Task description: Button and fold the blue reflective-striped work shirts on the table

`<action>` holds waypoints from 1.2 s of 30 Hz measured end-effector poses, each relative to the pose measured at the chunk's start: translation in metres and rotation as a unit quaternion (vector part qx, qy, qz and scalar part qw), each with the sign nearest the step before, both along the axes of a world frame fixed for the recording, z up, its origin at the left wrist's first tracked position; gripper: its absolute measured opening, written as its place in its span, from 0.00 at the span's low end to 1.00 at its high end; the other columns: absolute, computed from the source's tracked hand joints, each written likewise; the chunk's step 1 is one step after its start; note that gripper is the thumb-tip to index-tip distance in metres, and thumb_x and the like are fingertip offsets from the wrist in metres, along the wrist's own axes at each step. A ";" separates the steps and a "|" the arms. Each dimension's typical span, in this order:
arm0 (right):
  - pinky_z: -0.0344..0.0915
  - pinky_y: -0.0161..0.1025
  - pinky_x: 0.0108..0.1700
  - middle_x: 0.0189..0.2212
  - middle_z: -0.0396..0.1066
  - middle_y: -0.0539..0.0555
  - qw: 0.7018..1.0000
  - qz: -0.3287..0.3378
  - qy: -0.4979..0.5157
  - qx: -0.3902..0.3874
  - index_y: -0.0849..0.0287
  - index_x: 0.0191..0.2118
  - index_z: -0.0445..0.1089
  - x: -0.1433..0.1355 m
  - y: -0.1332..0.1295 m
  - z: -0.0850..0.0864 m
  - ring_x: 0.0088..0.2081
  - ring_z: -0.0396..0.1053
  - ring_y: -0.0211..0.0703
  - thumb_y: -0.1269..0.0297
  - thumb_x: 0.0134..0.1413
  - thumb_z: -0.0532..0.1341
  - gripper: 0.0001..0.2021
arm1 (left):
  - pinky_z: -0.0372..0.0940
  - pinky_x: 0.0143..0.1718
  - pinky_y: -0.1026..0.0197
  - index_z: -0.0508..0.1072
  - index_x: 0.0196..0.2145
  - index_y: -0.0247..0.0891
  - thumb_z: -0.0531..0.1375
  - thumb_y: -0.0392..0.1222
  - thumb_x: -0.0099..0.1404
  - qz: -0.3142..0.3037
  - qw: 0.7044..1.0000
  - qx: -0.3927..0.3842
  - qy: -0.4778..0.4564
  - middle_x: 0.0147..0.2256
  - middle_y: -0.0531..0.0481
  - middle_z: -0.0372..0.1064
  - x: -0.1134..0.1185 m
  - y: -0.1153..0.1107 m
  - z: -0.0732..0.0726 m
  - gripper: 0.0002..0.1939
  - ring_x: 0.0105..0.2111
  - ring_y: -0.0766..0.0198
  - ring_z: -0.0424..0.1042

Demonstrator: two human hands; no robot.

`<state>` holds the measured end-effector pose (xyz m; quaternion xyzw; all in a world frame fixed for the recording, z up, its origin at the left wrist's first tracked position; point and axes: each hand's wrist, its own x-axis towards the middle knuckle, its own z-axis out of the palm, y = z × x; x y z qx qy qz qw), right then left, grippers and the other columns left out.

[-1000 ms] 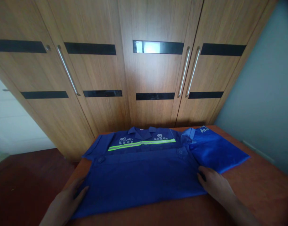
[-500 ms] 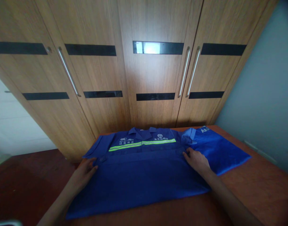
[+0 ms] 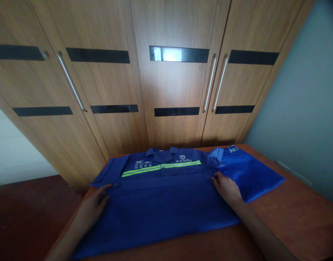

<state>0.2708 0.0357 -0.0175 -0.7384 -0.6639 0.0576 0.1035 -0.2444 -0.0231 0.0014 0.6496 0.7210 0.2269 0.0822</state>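
Observation:
A dark blue work jacket [image 3: 161, 206] lies front up, its lower part folded over the chest below a yellow-green reflective stripe. Its collar points to the wardrobe. My left hand [image 3: 94, 204] is at the left end of the fold, thumb and fingers apart, fingertips touching the cloth. At the right end of the fold is my right hand [image 3: 226, 186], its thumb and fingers bent close together at the fabric edge; whether cloth is pinched between them is hard to see. A brighter blue bag or cloth [image 3: 253, 174] with white letters lies right of the jacket.
The reddish-brown table [image 3: 286, 214] bears the clothes. Behind it stands a wooden wardrobe [image 3: 174, 87] with long metal handles and dark strips. A pale wall [image 3: 299, 119] is on the right, and a dark red floor [image 3: 27, 214] shows at lower left.
The whole view has shifted, so the wardrobe and jacket appear slightly further left. Both hands remain at the ends of the fold, with little other visible change.

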 end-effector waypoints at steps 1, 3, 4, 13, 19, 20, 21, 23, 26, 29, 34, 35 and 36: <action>0.63 0.40 0.33 0.35 0.75 0.58 1.000 0.001 -0.015 -0.007 0.56 0.46 0.65 -0.002 -0.002 0.000 0.36 0.75 0.52 0.58 0.64 0.48 0.13 | 0.70 0.43 0.54 0.68 0.51 0.38 0.50 0.48 0.60 0.003 1.000 -0.006 0.015 0.37 0.44 0.75 -0.001 0.000 -0.001 0.24 0.37 0.52 0.76; 0.65 0.43 0.35 0.39 0.74 0.60 0.999 0.004 -0.037 0.008 0.58 0.52 0.62 -0.005 -0.009 -0.001 0.36 0.74 0.53 0.59 0.63 0.48 0.15 | 0.69 0.44 0.53 0.66 0.52 0.37 0.49 0.48 0.61 0.011 0.999 -0.020 0.042 0.41 0.42 0.75 -0.002 -0.003 -0.003 0.25 0.40 0.52 0.75; 0.66 0.44 0.36 0.42 0.73 0.61 0.998 0.008 -0.045 0.030 0.58 0.54 0.60 -0.005 -0.013 -0.002 0.37 0.74 0.53 0.60 0.63 0.48 0.17 | 0.68 0.45 0.52 0.66 0.53 0.35 0.48 0.48 0.62 0.015 0.998 -0.026 0.057 0.43 0.41 0.74 -0.002 -0.005 -0.004 0.25 0.41 0.51 0.75; 0.57 0.51 0.60 0.58 0.60 0.62 0.967 0.191 -0.005 0.167 0.60 0.56 0.62 -0.027 -0.055 -0.010 0.59 0.57 0.55 0.56 0.62 0.51 0.21 | 0.57 0.57 0.43 0.67 0.55 0.38 0.49 0.53 0.65 -0.063 0.970 0.073 0.221 0.58 0.38 0.61 0.065 -0.035 0.007 0.26 0.57 0.45 0.61; 0.51 0.57 0.62 0.66 0.48 0.56 0.953 0.285 0.042 0.092 0.52 0.63 0.55 -0.092 -0.074 0.007 0.65 0.45 0.55 0.52 0.63 0.48 0.24 | 0.52 0.59 0.38 0.56 0.62 0.52 0.49 0.52 0.68 -0.243 0.946 0.067 0.204 0.65 0.48 0.49 0.157 -0.035 0.003 0.26 0.63 0.48 0.49; 0.49 0.58 0.62 0.66 0.46 0.56 0.949 0.301 0.043 0.080 0.51 0.63 0.54 -0.101 -0.076 0.009 0.66 0.44 0.55 0.53 0.64 0.48 0.24 | 0.50 0.60 0.38 0.54 0.63 0.52 0.48 0.52 0.68 -0.259 0.942 0.071 0.203 0.66 0.49 0.47 0.169 -0.034 0.001 0.26 0.64 0.48 0.48; 0.48 0.58 0.63 0.67 0.44 0.55 0.945 0.316 0.043 0.069 0.51 0.64 0.52 -0.109 -0.078 0.009 0.66 0.42 0.55 0.55 0.64 0.48 0.25 | 0.49 0.60 0.38 0.52 0.63 0.51 0.48 0.52 0.69 -0.272 0.938 0.073 0.203 0.66 0.49 0.45 0.178 -0.032 -0.001 0.27 0.64 0.48 0.46; 0.45 0.60 0.63 0.67 0.43 0.54 0.939 0.337 0.043 0.050 0.51 0.65 0.50 -0.120 -0.079 0.007 0.66 0.41 0.54 0.57 0.64 0.48 0.25 | 0.48 0.60 0.37 0.49 0.64 0.51 0.47 0.52 0.69 -0.284 0.934 0.070 0.207 0.67 0.50 0.43 0.189 -0.028 -0.006 0.27 0.65 0.47 0.45; 0.42 0.61 0.64 0.67 0.43 0.54 0.936 0.348 0.046 0.037 0.50 0.66 0.48 -0.124 -0.080 0.001 0.66 0.41 0.55 0.57 0.63 0.49 0.26 | 0.50 0.59 0.37 0.45 0.65 0.52 0.45 0.55 0.69 -0.287 0.931 0.056 0.219 0.67 0.50 0.43 0.189 -0.025 -0.015 0.29 0.64 0.47 0.46; 0.42 0.59 0.64 0.67 0.41 0.52 0.934 0.350 0.059 0.038 0.49 0.66 0.48 -0.125 -0.084 -0.001 0.66 0.41 0.54 0.55 0.64 0.48 0.26 | 0.51 0.59 0.39 0.43 0.65 0.52 0.45 0.55 0.69 -0.282 0.928 0.063 0.235 0.67 0.51 0.42 0.182 -0.029 -0.020 0.30 0.64 0.47 0.46; 0.41 0.56 0.65 0.68 0.39 0.51 0.924 0.372 0.089 0.017 0.47 0.66 0.46 -0.125 -0.093 0.007 0.67 0.39 0.51 0.51 0.64 0.48 0.27 | 0.52 0.58 0.42 0.42 0.65 0.54 0.47 0.55 0.68 -0.271 0.922 0.091 0.261 0.67 0.52 0.43 0.168 -0.040 -0.022 0.30 0.64 0.49 0.47; 0.41 0.55 0.65 0.68 0.39 0.51 0.922 0.375 0.093 0.011 0.48 0.66 0.46 -0.123 -0.094 0.008 0.67 0.39 0.51 0.50 0.63 0.48 0.28 | 0.52 0.58 0.42 0.41 0.65 0.54 0.47 0.55 0.68 -0.270 0.920 0.095 0.266 0.66 0.52 0.43 0.164 -0.043 -0.022 0.30 0.64 0.50 0.48; 0.41 0.55 0.66 0.68 0.40 0.51 0.922 0.374 0.094 0.005 0.48 0.66 0.46 -0.120 -0.095 0.009 0.67 0.40 0.51 0.50 0.63 0.49 0.28 | 0.51 0.59 0.43 0.41 0.65 0.54 0.47 0.55 0.68 -0.269 0.919 0.098 0.271 0.66 0.52 0.43 0.161 -0.046 -0.021 0.31 0.64 0.50 0.48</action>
